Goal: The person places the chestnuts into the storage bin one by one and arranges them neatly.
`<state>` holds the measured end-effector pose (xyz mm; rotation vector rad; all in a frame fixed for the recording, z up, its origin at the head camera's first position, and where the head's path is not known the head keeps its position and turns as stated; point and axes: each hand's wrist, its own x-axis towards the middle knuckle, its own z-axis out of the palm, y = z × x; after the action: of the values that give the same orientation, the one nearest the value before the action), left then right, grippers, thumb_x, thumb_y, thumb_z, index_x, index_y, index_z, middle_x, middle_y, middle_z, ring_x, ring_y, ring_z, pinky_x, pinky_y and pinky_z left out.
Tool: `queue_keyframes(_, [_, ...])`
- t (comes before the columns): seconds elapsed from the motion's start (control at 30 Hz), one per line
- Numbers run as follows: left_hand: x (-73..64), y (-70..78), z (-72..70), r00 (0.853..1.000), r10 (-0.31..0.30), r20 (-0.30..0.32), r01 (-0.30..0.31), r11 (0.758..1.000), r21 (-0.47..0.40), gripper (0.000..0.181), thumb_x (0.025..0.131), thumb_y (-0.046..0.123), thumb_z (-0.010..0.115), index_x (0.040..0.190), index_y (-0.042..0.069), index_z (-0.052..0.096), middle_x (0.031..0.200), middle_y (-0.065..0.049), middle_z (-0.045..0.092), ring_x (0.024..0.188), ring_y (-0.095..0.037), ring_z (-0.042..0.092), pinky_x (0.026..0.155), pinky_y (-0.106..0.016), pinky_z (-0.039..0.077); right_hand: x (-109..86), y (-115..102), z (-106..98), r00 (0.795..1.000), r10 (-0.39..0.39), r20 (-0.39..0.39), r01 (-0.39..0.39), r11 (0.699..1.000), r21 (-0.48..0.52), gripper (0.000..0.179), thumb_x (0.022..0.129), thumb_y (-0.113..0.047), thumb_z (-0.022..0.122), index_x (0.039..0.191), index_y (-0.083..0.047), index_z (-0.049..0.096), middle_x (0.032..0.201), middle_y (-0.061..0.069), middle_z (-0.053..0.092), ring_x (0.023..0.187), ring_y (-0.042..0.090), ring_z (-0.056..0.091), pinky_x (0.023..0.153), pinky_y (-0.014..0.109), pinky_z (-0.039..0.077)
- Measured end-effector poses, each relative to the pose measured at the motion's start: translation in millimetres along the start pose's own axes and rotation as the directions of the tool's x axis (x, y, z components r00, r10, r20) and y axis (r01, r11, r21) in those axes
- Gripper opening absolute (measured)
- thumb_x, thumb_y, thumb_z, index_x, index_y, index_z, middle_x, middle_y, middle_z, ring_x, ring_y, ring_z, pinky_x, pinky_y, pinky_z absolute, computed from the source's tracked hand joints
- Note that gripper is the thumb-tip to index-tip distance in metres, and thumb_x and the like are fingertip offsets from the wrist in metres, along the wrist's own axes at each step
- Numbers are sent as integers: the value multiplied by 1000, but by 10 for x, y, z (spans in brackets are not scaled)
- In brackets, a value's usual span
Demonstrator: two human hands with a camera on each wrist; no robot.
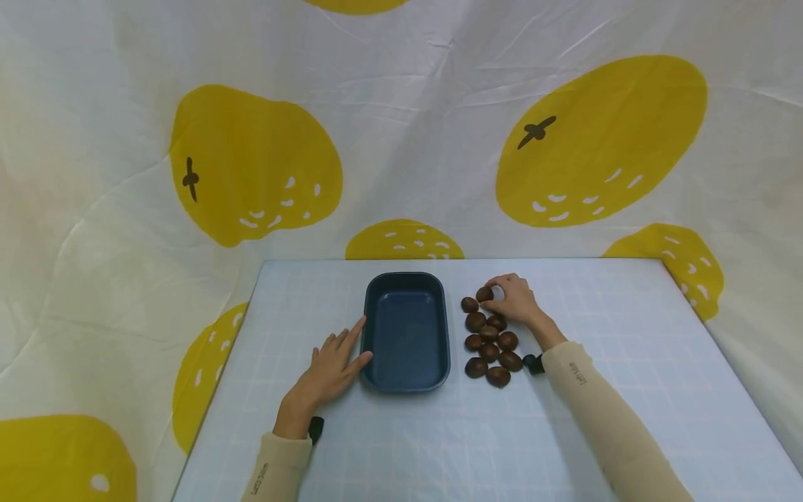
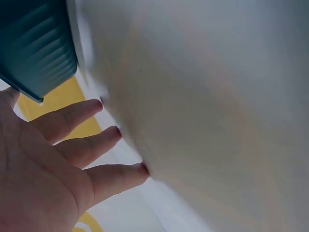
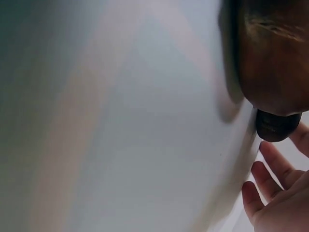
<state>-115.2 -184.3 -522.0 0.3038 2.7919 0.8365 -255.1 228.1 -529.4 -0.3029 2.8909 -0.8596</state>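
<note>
Several glossy brown chestnuts lie in a cluster on the table to the right of a dark blue rectangular tray. At the far end of the cluster, my right hand has its thumb and index finger around one chestnut. In the right wrist view that hand shows its other fingers bent toward the tabletop, and a large chestnut fills the near corner. My left hand has its fingers spread and touches the tray's left rim. The left wrist view shows the tray's ribbed outer wall beside these fingers.
A pale checked cloth covers the table. Behind it hangs a white curtain printed with yellow fruit, close to the table's back edge. Small black wrist devices sit at both sleeves.
</note>
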Motion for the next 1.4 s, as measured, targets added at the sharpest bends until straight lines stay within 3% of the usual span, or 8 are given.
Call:
queue_keyframes(0.4, [0, -2, 19, 1000, -4, 0, 4, 1000, 10, 72, 100, 65, 41, 160, 44, 8, 159, -21, 30, 144, -52, 19, 105, -78, 10, -13, 43, -12, 1000, -17, -5, 16, 1000, -19, 46, 84, -26, 80, 123, -5, 67, 132, 29, 49, 124, 48, 41, 100, 66, 35])
queue_keyframes(0.63, [-9, -2, 20, 1000, 6, -11, -6, 1000, 10, 71, 100, 65, 42, 160, 45, 8, 158, -21, 31, 144, -52, 20, 105, -78, 10, -23, 32, -15, 999, -34, -7, 34, 998, -45, 42, 88, -25, 76, 123, -5, 66, 131, 29, 49, 124, 48, 41, 98, 66, 36])
queue_keyframes(0.97, [-21, -2, 17, 1000, 0, -17, 0, 1000, 3, 72, 98, 68, 40, 159, 47, 8, 159, -20, 31, 144, -52, 19, 105, -78, 8, -67, -25, -155, 992, -121, -23, 123, 988, 90, 40, 88, -18, 78, 121, 1, 67, 123, 23, 60, 120, 41, 47, 104, 60, 34])
queue_keyframes(1.17, [-20, 0, 3, 1000, -19, 1, 19, 1000, 10, 73, 98, 68, 40, 160, 45, 8, 159, -20, 29, 145, -51, 18, 106, -77, 8, -140, -158, -256, 993, -109, -36, 114, 982, 153, 43, 89, -23, 78, 124, -2, 65, 129, 21, 56, 125, 38, 44, 106, 58, 34])
queue_keyframes(1.4, [-7, 4, -8, 999, -25, 19, 25, 1000, -4, 73, 98, 69, 40, 160, 46, 7, 161, -18, 27, 146, -51, 15, 106, -76, 6, -201, -445, -352, 981, -177, -77, 188, 967, 174, 43, 89, -23, 78, 126, -3, 64, 129, 19, 58, 125, 38, 46, 105, 58, 36])
